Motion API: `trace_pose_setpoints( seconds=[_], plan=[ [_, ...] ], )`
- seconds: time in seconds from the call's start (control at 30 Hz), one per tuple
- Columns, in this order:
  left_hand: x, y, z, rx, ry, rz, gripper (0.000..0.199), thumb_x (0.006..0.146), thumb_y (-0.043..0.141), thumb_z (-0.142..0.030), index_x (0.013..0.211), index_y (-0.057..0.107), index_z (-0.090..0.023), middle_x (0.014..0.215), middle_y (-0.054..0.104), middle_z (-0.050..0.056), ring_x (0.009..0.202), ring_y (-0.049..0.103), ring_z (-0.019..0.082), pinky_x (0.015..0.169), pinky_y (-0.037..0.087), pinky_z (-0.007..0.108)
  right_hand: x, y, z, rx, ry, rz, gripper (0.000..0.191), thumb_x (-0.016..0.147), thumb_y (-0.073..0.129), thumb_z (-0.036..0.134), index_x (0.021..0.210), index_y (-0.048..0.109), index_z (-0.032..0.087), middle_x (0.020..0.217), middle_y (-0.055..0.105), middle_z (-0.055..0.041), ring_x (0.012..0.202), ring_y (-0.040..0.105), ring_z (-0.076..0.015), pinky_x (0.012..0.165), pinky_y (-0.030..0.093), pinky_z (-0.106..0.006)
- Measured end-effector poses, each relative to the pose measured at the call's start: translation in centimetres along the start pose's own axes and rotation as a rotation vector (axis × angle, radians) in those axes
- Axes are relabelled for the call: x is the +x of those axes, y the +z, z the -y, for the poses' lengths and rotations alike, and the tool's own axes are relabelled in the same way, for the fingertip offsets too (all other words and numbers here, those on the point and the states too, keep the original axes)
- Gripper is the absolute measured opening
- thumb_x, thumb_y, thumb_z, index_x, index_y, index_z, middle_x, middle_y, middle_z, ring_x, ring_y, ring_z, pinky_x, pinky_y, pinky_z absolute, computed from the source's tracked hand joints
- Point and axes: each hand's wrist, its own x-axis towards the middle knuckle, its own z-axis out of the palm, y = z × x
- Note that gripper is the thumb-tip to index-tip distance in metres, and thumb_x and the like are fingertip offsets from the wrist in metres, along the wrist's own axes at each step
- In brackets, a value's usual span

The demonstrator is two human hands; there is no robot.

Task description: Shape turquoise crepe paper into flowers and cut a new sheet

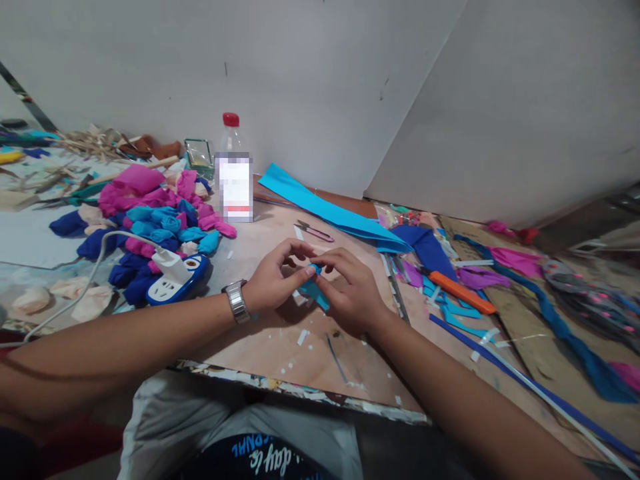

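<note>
Both hands meet over the middle of the table, around a small piece of light blue material point(316, 293). My left hand point(277, 275), with a metal watch at its wrist, pinches the top of the piece between thumb and fingers. My right hand point(353, 288) holds the same piece from the other side, its fingers curled over the top. Beyond the hands lie small pink-handled thread snips point(315, 231) and a long light blue strip point(330, 210).
Left of the hands are a power strip point(173, 283) with a plugged-in charger, a pile of coloured bundles point(160, 220) and a red-capped bottle point(235, 173). On the right lie an orange cutter point(463, 292), blue strips and scraps. A wall rises behind the table point(280, 340).
</note>
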Motion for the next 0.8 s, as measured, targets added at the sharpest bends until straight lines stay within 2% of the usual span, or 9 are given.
trace_pose_setpoints(
  seconds=[0.13,0.33,0.5,0.7,0.8],
  plan=[
    [-0.21,0.13,0.04,-0.006,-0.003,0.058,0.027,0.091,0.068,-0.035,0.112,0.061,-0.019,0.11,0.064,0.007,0.094,0.061,0.016,0.084,0.051,0.03,-0.16,0.18,-0.28,0.014,-0.023,0.008,0.02,0.094,0.066,0.026,0.113,0.071,0.026,0.109,0.071,-0.0073,0.103,0.066,-0.0233,0.091,0.053,-0.042],
    [-0.07,0.15,0.03,-0.023,-0.026,0.049,0.029,0.091,0.069,-0.035,0.112,0.061,-0.018,0.104,0.064,0.005,0.088,0.061,0.014,0.081,0.05,0.028,-0.06,0.08,-0.19,0.003,-0.003,-0.01,0.02,0.093,0.068,0.027,0.113,0.072,0.026,0.106,0.071,-0.0067,0.101,0.066,-0.0232,0.09,0.052,-0.041],
    [0.1,0.16,0.06,-0.067,-0.059,0.002,0.03,0.091,0.069,-0.04,0.11,0.062,-0.018,0.105,0.066,0.006,0.088,0.062,0.014,0.078,0.05,0.026,-0.07,-0.01,0.19,-0.009,0.038,-0.027,0.025,0.089,0.071,0.025,0.114,0.066,0.026,0.107,0.072,-0.0044,0.091,0.064,-0.0209,0.084,0.051,-0.038],
    [0.21,0.16,0.1,-0.147,-0.142,-0.018,0.032,0.09,0.07,-0.043,0.107,0.063,-0.017,0.101,0.068,0.005,0.084,0.063,0.014,0.073,0.051,0.025,-0.27,0.02,0.04,-0.038,0.111,-0.077,0.01,0.089,0.071,0.027,0.097,0.066,0.024,0.09,0.069,-0.0015,0.084,0.063,-0.0195,0.079,0.049,-0.035],
    [0.25,0.17,-0.02,-0.169,-0.16,-0.01,0.031,0.089,0.07,-0.043,0.106,0.064,-0.017,0.099,0.069,0.005,0.082,0.063,0.013,0.072,0.051,0.025,-0.26,-0.02,-0.03,-0.05,0.121,-0.072,0.008,0.09,0.07,0.03,0.091,0.067,0.023,0.086,0.069,-0.0018,0.082,0.064,-0.0203,0.078,0.049,-0.036]
  ],
)
